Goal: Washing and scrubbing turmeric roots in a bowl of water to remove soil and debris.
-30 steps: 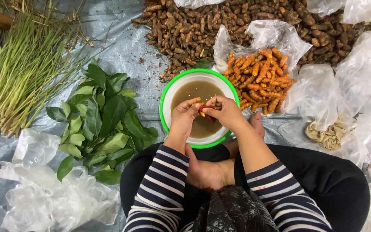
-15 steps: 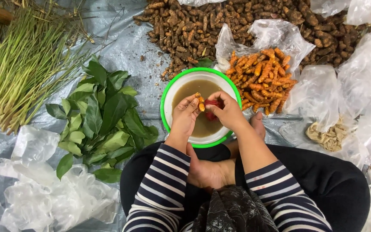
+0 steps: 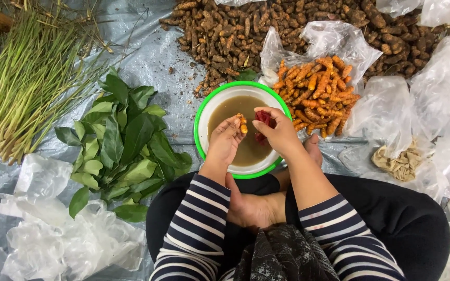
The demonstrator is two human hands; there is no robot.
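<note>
Over a white bowl with a green rim [image 3: 199, 122] full of brown water, my left hand [image 3: 225, 141] pinches a small orange turmeric root [image 3: 242, 124]. My right hand [image 3: 279, 132] grips a small red-handled tool [image 3: 263, 120], its tip close to the root. Both hands hover just above the water. Beside the bowl, to the right, lies a heap of peeled orange turmeric [image 3: 316, 93] on a clear plastic bag.
Unpeeled brown turmeric roots [image 3: 246, 31] are piled at the back. Green leaves [image 3: 123, 140] lie left of the bowl, lemongrass stalks [image 3: 16, 83] at the far left. Crumpled plastic bags [image 3: 53, 234] sit lower left and right, with pale peelings [image 3: 399, 162] at right. My crossed legs fill the foreground.
My hands have drawn slightly apart and turned the root over the bowl; the red tool is more exposed. Nothing else has moved.
</note>
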